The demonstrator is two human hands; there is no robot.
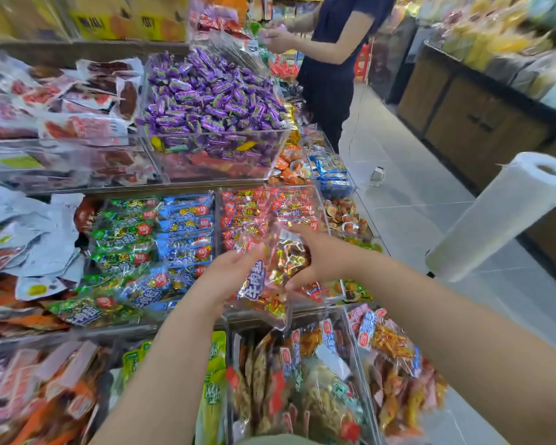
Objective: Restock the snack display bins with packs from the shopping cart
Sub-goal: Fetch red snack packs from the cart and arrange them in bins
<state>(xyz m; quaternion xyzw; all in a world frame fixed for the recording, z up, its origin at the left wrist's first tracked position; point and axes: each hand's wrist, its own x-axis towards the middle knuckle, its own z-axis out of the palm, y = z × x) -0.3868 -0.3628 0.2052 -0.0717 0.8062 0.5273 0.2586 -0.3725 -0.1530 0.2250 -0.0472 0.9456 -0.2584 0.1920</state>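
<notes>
Near packs: mixed snack packs (302,380) stand on edge below your forearms, on the near side of the red-pack bin (321,210).
Held pack: you hold a clear pack of red and gold sweets (270,281) over the near edge of the red-pack bin, lifted off the packs below.
Long axis: it runs near to far, and the far end leans a little right. The blue label faces up and reads along that axis.
Left hand: your left hand (227,274) grips the pack's left edge, fingers curled onto the label side.
Right hand: your right hand (326,256) clasps the far right part, fingers over the top end and thumb at the right edge.
Pack between hands: it spans the gap between them, and its near end hangs free.
Left of the red-pack bin: blue and green packs (161,232) lie in rows.
Beyond it: purple sweets (212,94) are heaped in a clear bin.
Farther back: another person (331,59) stands in the aisle.
Right of it: a roll of plastic bags (501,216) tilts upward.
</notes>
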